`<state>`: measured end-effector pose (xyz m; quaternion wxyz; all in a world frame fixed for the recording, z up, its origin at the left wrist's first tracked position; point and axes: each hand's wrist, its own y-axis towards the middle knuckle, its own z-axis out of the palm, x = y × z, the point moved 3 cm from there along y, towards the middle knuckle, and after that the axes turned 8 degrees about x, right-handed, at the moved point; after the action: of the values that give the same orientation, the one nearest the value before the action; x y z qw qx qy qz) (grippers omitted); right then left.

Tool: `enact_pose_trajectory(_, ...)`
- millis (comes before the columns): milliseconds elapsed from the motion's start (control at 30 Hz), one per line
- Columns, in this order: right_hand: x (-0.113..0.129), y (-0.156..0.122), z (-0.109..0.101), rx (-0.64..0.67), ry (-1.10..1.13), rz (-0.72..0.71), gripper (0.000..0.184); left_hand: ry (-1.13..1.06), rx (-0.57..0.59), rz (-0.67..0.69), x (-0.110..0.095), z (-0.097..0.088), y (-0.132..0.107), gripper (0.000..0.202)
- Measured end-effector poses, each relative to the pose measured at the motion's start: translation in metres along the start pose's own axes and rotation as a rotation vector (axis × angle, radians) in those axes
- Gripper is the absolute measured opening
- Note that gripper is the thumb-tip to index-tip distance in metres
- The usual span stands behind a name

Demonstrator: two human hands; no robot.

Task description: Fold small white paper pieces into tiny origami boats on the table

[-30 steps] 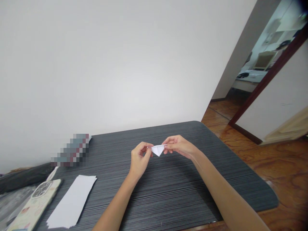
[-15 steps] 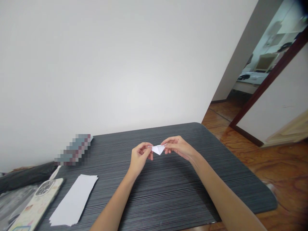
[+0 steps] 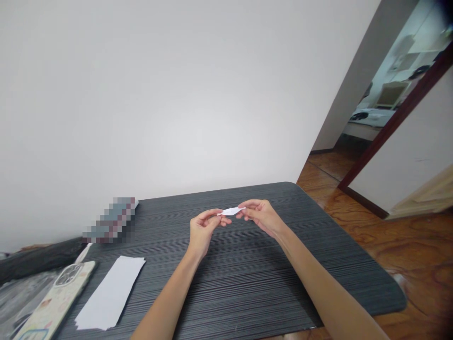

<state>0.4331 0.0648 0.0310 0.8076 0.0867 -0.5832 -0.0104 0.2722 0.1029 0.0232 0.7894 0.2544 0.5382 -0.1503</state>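
A small folded piece of white paper (image 3: 232, 211) is held above the dark table, stretched between both hands. My left hand (image 3: 204, 225) pinches its left tip between thumb and fingers. At the opposite tip, my right hand (image 3: 260, 215) grips the paper the same way. Seen from here the paper looks like a narrow, flat diamond. The fingertips cover both of its ends.
The dark striped table (image 3: 240, 283) stands against a white wall. A stack of white paper sheets (image 3: 110, 293) lies at the left, beside a phone in a patterned case (image 3: 56, 300). Behind them are a blurred-out book-like object (image 3: 113, 219) and a black bundle (image 3: 42, 257).
The folded paper has tipped, so its downward triangular point no longer shows and it appears thinner. Both hands have turned slightly and stay on its ends.
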Motion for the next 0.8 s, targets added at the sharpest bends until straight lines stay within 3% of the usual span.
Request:
enact_pose_trajectory(300, -0.01, 0.004, 0.009, -0.198, -0.145, -0.123, 0.023, 0.272, -0.151, 0.071, 0.004, -0.002, 0.0, 0.02)
enact_pose_trajectory(800, -0.005, -0.004, 0.021, -0.227, -0.254, -0.269, 0.024, 0.083, -0.18, 0.055, 0.003, 0.0, -0.001, 0.023)
